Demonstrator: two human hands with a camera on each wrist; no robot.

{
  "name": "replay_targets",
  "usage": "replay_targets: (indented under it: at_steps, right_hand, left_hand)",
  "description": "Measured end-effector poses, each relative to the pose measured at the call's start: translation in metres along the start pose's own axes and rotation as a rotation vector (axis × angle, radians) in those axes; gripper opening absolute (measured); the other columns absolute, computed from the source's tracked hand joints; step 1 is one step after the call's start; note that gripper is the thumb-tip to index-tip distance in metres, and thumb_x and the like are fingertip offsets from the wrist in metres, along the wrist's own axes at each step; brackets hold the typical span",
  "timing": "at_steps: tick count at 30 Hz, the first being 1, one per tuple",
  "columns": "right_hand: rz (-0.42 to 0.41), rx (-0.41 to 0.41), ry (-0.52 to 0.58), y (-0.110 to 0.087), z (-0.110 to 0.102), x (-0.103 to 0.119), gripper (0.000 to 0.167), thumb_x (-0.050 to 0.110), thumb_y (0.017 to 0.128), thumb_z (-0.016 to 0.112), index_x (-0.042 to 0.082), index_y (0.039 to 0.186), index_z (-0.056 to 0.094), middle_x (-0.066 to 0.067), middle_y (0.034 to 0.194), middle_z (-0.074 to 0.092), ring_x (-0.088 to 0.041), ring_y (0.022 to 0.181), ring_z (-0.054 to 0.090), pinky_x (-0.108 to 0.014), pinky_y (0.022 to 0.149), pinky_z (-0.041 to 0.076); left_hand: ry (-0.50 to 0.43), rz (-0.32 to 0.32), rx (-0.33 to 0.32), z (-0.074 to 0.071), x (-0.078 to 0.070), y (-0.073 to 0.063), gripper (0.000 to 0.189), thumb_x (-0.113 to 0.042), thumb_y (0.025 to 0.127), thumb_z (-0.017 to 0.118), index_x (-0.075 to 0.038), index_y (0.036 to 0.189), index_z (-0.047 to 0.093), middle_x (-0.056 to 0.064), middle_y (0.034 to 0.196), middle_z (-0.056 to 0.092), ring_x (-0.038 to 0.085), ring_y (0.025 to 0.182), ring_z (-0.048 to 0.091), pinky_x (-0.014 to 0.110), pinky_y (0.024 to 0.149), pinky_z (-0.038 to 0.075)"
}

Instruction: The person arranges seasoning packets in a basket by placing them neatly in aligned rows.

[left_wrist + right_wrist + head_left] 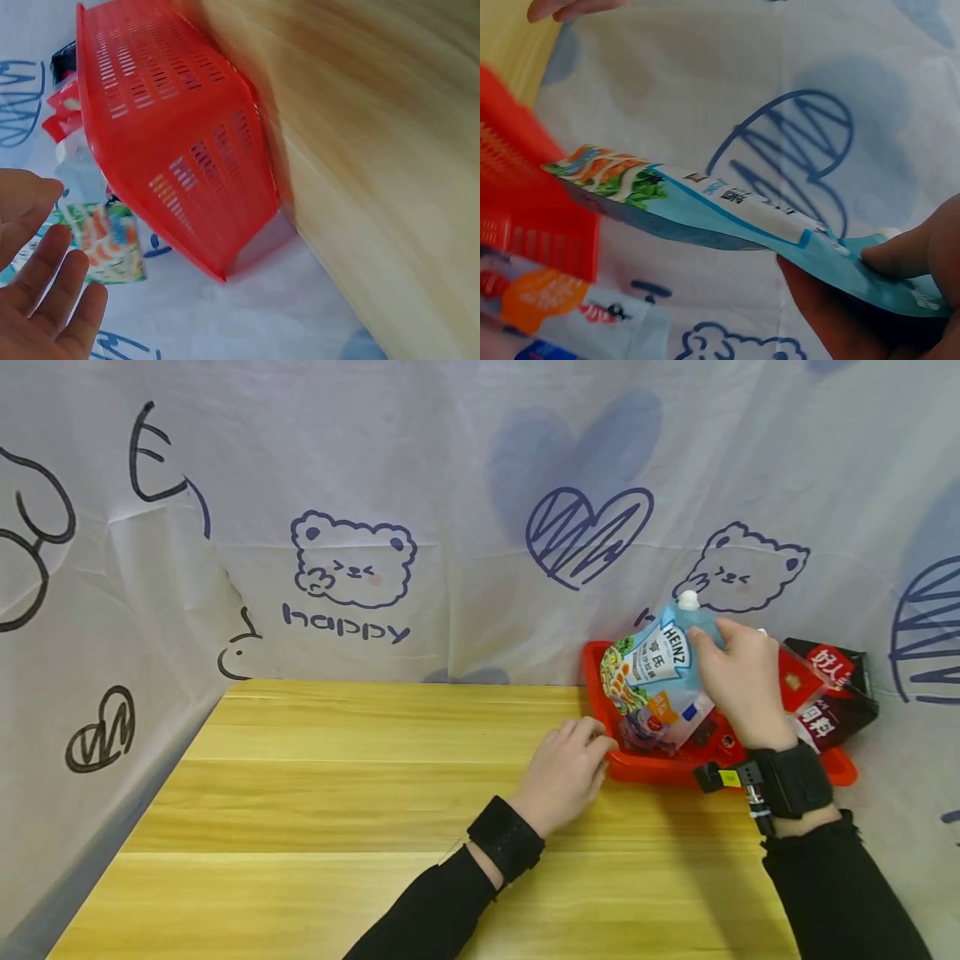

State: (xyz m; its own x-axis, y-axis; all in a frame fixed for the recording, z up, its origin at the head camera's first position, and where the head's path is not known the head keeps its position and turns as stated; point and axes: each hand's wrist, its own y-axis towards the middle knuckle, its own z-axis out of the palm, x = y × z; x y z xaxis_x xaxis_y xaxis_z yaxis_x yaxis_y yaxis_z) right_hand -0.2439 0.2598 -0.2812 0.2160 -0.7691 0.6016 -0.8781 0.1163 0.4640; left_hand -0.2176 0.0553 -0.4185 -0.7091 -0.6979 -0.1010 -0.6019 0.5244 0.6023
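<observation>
My right hand [742, 672] pinches a light-blue Heinz salad dressing pouch [651, 652] near its white-capped top. The pouch is tilted above the left part of a red plastic basket [637, 768]. In the right wrist view the thumb presses on the pouch [735, 206] from one side, with fingers behind it. Beside the basket's front left corner is my left hand [566, 772], holding nothing. The left wrist view shows that hand [45, 285] with fingers loosely bent and apart from the basket wall [172, 127].
Inside the basket lie a clear-and-purple pouch with an orange label [544, 296], red packets [798, 681] and a dark box-like package [840, 693]. A wooden table [337, 793] stretches to the left. Behind it hangs a white cloth [465, 460] with drawn bears and hearts.
</observation>
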Motion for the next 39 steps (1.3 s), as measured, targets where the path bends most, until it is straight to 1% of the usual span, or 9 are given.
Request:
replay_targets:
  at_steps: [2,4,6,14,19,24,27,33,39]
  right_hand:
    - [-0.009,0.035,-0.044,0.004,0.003,-0.004,0.045,0.029,0.11,0.046,-0.009,0.118,0.068,-0.031,0.109,0.072,-0.046,0.088,0.073,-0.035,0.068,0.063]
    - [-0.01,0.071,-0.081,0.007,0.006,-0.006,0.042,0.025,0.11,0.046,-0.011,0.12,0.067,-0.032,0.109,0.071,-0.047,0.088,0.073,-0.052,0.074,0.063]
    - [-0.01,0.102,-0.106,0.009,0.01,-0.008,0.04,0.021,0.109,0.047,-0.012,0.122,0.066,-0.034,0.109,0.071,-0.047,0.087,0.072,-0.06,0.077,0.06]
    - [-0.007,0.2,-0.123,0.012,0.032,-0.018,0.035,0.015,0.108,0.048,-0.014,0.115,0.068,-0.034,0.104,0.071,-0.044,0.08,0.072,-0.06,0.075,0.061]
    - [-0.028,0.237,-0.157,0.015,0.044,-0.029,0.028,0.007,0.102,0.048,-0.012,0.097,0.068,-0.031,0.094,0.07,-0.036,0.068,0.068,-0.051,0.063,0.062]
    - [-0.021,0.291,-0.152,0.017,0.054,-0.038,0.024,0.005,0.1,0.05,-0.008,0.085,0.064,-0.027,0.087,0.067,-0.033,0.065,0.064,-0.037,0.051,0.055]
    - [0.005,0.321,-0.15,0.018,0.058,-0.042,0.024,0.007,0.101,0.052,-0.006,0.083,0.062,-0.026,0.088,0.064,-0.035,0.068,0.062,-0.033,0.051,0.05]
    - [0.026,0.333,-0.16,0.019,0.063,-0.045,0.028,0.013,0.102,0.054,-0.004,0.082,0.063,-0.024,0.086,0.067,-0.034,0.069,0.062,-0.033,0.052,0.052]
    - [0.039,0.338,-0.165,0.019,0.063,-0.049,0.029,0.02,0.101,0.056,-0.004,0.09,0.069,-0.02,0.086,0.066,-0.032,0.072,0.059,-0.031,0.053,0.049]
  left_hand:
    - [0.013,0.024,0.03,0.003,-0.004,0.006,0.018,-0.018,0.098,0.073,-0.016,0.116,0.075,0.002,0.12,0.063,0.017,0.11,0.059,0.025,0.095,0.052]
    - [0.024,0.043,0.06,0.007,-0.007,0.011,0.017,-0.019,0.099,0.072,-0.017,0.115,0.077,0.001,0.118,0.064,0.016,0.11,0.059,0.022,0.096,0.052]
    - [0.033,0.052,0.092,0.01,-0.01,0.014,0.015,-0.019,0.1,0.071,-0.017,0.114,0.078,-0.001,0.116,0.065,0.016,0.109,0.059,0.02,0.096,0.051]
    - [0.041,0.015,0.13,0.02,-0.015,0.015,0.013,-0.015,0.1,0.071,-0.019,0.109,0.079,-0.002,0.114,0.066,0.014,0.105,0.058,0.015,0.083,0.054]
    - [0.028,0.003,0.132,0.021,-0.014,0.016,0.013,-0.013,0.1,0.072,-0.018,0.108,0.08,-0.002,0.11,0.065,0.014,0.101,0.058,0.014,0.078,0.054]
    - [0.017,0.006,0.152,0.02,-0.013,0.017,0.015,-0.011,0.097,0.074,-0.017,0.109,0.08,-0.002,0.111,0.065,0.013,0.101,0.057,0.013,0.081,0.053]
    - [0.014,0.006,0.159,0.019,-0.013,0.017,0.017,-0.01,0.096,0.075,-0.018,0.11,0.08,-0.002,0.113,0.066,0.013,0.101,0.057,0.013,0.08,0.053]
    - [0.007,-0.007,0.17,0.019,-0.012,0.018,0.017,-0.011,0.095,0.077,-0.019,0.11,0.08,-0.003,0.111,0.066,0.012,0.101,0.058,0.012,0.077,0.053]
    - [-0.005,-0.003,0.154,0.022,-0.011,0.018,0.014,-0.014,0.097,0.075,-0.02,0.109,0.081,-0.003,0.109,0.066,0.012,0.1,0.059,0.012,0.073,0.053]
